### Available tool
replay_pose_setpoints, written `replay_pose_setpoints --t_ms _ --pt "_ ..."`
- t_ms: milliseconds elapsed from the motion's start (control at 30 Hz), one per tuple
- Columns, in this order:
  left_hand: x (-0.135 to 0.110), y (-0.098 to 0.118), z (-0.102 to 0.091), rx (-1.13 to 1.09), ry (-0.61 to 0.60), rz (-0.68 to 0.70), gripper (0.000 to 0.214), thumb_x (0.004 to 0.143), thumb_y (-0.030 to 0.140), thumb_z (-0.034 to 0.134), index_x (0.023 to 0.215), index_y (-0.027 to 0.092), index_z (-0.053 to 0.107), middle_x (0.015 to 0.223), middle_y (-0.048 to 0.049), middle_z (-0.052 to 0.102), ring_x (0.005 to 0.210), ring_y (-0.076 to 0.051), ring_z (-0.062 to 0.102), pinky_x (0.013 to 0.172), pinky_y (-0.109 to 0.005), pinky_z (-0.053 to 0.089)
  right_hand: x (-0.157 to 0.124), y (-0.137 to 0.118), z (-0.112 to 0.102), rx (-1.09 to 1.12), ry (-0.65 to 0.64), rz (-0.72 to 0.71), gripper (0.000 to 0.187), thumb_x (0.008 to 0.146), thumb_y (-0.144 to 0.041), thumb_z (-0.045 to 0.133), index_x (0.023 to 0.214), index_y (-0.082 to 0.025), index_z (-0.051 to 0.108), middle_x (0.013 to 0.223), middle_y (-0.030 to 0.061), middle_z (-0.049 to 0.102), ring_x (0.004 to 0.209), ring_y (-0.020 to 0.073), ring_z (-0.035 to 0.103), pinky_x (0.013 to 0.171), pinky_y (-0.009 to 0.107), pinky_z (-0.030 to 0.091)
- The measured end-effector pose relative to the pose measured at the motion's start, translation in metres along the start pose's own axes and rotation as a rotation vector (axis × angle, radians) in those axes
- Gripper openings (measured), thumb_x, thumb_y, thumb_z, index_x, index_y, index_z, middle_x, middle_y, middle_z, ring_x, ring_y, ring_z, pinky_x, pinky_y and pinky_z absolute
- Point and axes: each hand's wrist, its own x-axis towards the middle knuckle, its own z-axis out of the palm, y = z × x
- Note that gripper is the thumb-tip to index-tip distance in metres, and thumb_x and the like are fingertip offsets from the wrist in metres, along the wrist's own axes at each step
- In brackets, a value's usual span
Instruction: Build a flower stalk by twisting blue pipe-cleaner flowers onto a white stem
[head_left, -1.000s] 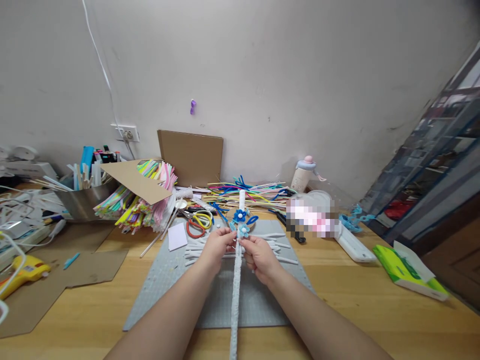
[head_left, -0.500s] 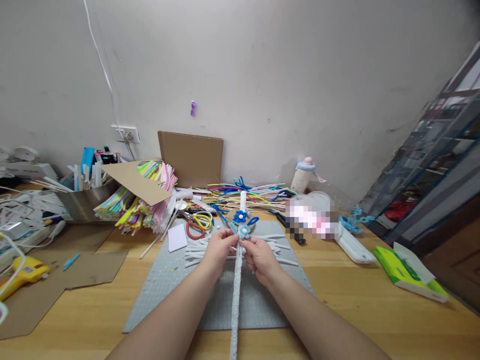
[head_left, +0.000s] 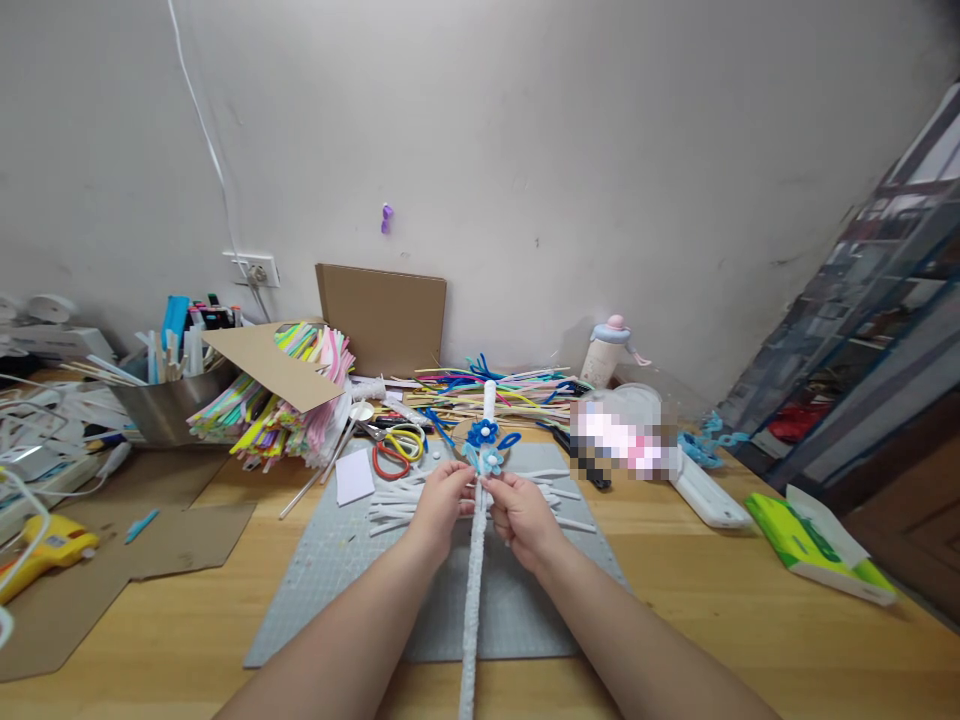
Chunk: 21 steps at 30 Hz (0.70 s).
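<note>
A long white fuzzy stick (head_left: 472,600) runs from the bottom edge up the middle of the grey cutting mat (head_left: 337,560). Near its top sit a dark blue flower (head_left: 483,432) and a light blue flower (head_left: 491,460) made of pipe cleaners. My left hand (head_left: 442,505) pinches the stick from the left just below the light blue flower. My right hand (head_left: 521,515) pinches it from the right at the same height. Short white pipe-cleaner pieces (head_left: 394,500) lie on the mat beside my hands.
Coloured pipe cleaners (head_left: 285,410) spill from a cardboard box at the left, more (head_left: 510,385) lie behind the stick. Scissors (head_left: 397,440), a yellow glue gun (head_left: 45,545), a metal tub (head_left: 161,405), a bottle (head_left: 606,350) and a green box (head_left: 814,540) stand about.
The stick's top and the flowers have shifted slightly to the right. Both hands keep their pinch at the same place.
</note>
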Motion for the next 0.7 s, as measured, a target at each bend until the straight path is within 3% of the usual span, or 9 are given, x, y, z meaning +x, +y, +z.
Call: replay_pose_setpoints --t_ms 133,200,300,500,700 --pt "-0.004 -0.009 0.005 -0.007 -0.12 -0.091 0.027 0.063 0.037 0.066 0.072 0.014 0.055 0.062 -0.0005 0.058 0.053 -0.01 0.055 0.049 -0.022 0.041 0.004 -0.003 -0.006 0.008 0.029 -0.021 0.031 0.064 -0.041 0.067 0.074 -0.018 0.048 0.035 -0.0134 0.028 0.029 0.0011 0.014 0.03 0.014 0.008" --pt "-0.005 -0.012 0.007 -0.016 -0.207 -0.117 0.027 0.066 0.037 0.064 0.075 0.013 0.056 0.062 -0.0016 0.059 0.052 -0.01 0.055 0.05 -0.023 0.043 0.006 -0.003 -0.008 0.005 0.039 -0.017 0.031 0.065 -0.041 0.067 0.074 -0.017 0.049 0.035 -0.0116 0.034 0.028 0.0016 0.021 0.03 0.013 0.012" --pt "-0.005 -0.013 0.008 -0.021 -0.223 -0.106 0.025 0.067 0.036 0.063 0.075 0.013 0.056 0.059 -0.0013 0.058 0.047 -0.009 0.053 0.047 -0.021 0.042 0.006 -0.004 -0.009 -0.002 0.034 -0.008 0.033 0.065 -0.042 0.067 0.075 -0.016 0.05 0.039 -0.0074 0.044 0.029 0.0032 0.031 0.03 0.013 0.016" --pt "-0.006 -0.011 0.008 0.023 -0.196 -0.06 0.028 0.068 0.04 0.062 0.07 0.013 0.055 0.054 0.0029 0.052 0.036 -0.003 0.039 0.032 -0.015 0.024 0.004 -0.005 -0.007 -0.01 0.01 -0.044 0.031 0.065 -0.041 0.066 0.073 -0.016 0.05 0.04 -0.0073 0.046 0.028 0.0003 0.018 0.031 0.014 0.008" --pt "-0.01 0.001 0.009 0.104 -0.191 0.014 0.03 0.066 0.041 0.063 0.071 0.011 0.06 0.051 0.0026 0.052 0.033 -0.004 0.039 0.03 -0.017 0.023 -0.002 -0.013 -0.004 -0.039 -0.012 -0.112 0.03 0.068 -0.043 0.064 0.07 -0.016 0.051 0.037 -0.011 0.033 0.031 0.0014 0.014 0.032 0.016 0.008"
